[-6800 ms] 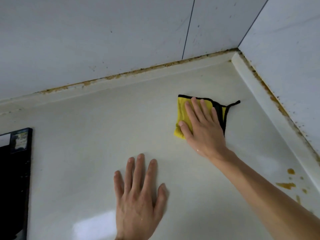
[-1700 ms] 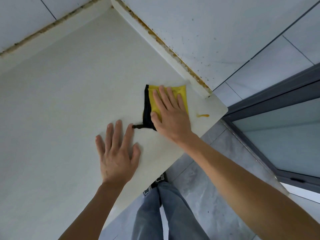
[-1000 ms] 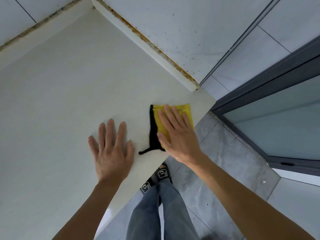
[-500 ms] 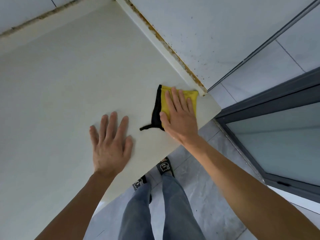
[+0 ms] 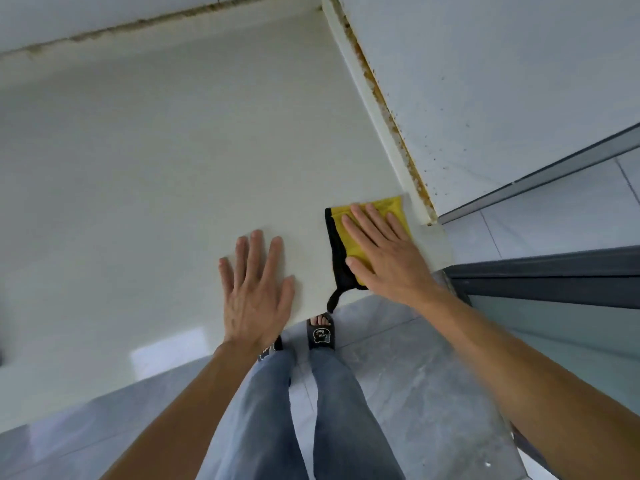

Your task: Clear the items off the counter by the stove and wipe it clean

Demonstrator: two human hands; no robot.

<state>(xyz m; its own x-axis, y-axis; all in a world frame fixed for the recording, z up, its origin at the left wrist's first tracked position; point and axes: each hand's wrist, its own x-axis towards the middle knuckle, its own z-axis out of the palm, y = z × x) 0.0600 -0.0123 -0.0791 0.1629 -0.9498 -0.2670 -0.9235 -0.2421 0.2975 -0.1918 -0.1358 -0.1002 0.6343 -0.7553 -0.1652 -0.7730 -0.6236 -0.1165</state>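
Nearest the viewer, a person's jeans-clad legs and black slippers (image 5: 320, 336) stand on grey floor tiles, seen from above. Two bare forearms reach forward onto a pale, bare bench (image 5: 173, 168). The left hand (image 5: 256, 296) lies flat, fingers spread, palm down near the front edge, holding nothing. Just to its right, apart from it, the right hand (image 5: 384, 254) presses flat on a folded yellow cloth (image 5: 388, 206) with a black border; its grip is open, fingers straight, pinning the cloth rather than clutching it. The cloth sits at the bench's front right corner, its long axis running front to back, a black loop trailing to the front edge. Unwiped-looking surface lies to the left and away. Beyond the cloth, a raised ledge (image 5: 377, 109) meets the tiled wall, its seam lined with brown grime. The right hand would likely make any next pass.
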